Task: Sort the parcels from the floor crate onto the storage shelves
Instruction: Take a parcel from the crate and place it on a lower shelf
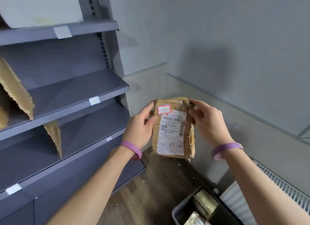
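Observation:
I hold a brown cardboard parcel (174, 129) upright in front of me, its white shipping label and a small red-bordered sticker facing me. My left hand (140, 126) grips its left edge, thumb on the front. My right hand (208, 122) grips the upper right corner and right edge. The grey storage shelves (75, 94) stand to the left, at arm's length from the parcel. The dark floor crate (181, 209) sits at the bottom right, with more parcels (204, 204) inside it.
Cardboard dividers (16, 90) stand on the middle shelves, another (53, 136) on the shelf below. A white box (40, 7) lies on the top shelf. A grey wall runs behind, a white radiator (283, 188) is at right, and wooden floor (151, 188) lies between.

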The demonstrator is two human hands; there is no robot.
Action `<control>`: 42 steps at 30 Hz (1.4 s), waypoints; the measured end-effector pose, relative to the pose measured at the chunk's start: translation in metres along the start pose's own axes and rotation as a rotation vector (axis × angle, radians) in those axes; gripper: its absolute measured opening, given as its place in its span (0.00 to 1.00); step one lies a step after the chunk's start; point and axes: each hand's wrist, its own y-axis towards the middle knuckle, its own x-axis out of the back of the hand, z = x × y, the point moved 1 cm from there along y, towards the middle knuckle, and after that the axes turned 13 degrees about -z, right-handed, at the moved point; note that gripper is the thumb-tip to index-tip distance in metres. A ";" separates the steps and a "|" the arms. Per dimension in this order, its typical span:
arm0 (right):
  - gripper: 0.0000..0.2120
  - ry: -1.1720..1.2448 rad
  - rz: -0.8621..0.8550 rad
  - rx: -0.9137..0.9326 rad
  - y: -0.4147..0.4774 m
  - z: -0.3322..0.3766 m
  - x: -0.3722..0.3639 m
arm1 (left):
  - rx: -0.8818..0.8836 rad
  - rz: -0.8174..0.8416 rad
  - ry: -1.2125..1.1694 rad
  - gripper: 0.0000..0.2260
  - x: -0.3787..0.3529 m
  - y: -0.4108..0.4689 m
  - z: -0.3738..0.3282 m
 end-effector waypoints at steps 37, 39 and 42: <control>0.50 0.025 0.827 0.284 -0.138 0.066 -0.248 | 0.499 -0.352 0.028 0.13 0.166 -0.033 0.200; 0.38 -0.057 0.775 0.367 -0.147 0.057 -0.266 | 0.558 -0.333 0.007 0.14 0.165 -0.039 0.219; 0.29 0.012 0.813 0.319 -0.143 0.042 -0.289 | 0.649 -0.223 -0.026 0.11 0.156 -0.044 0.248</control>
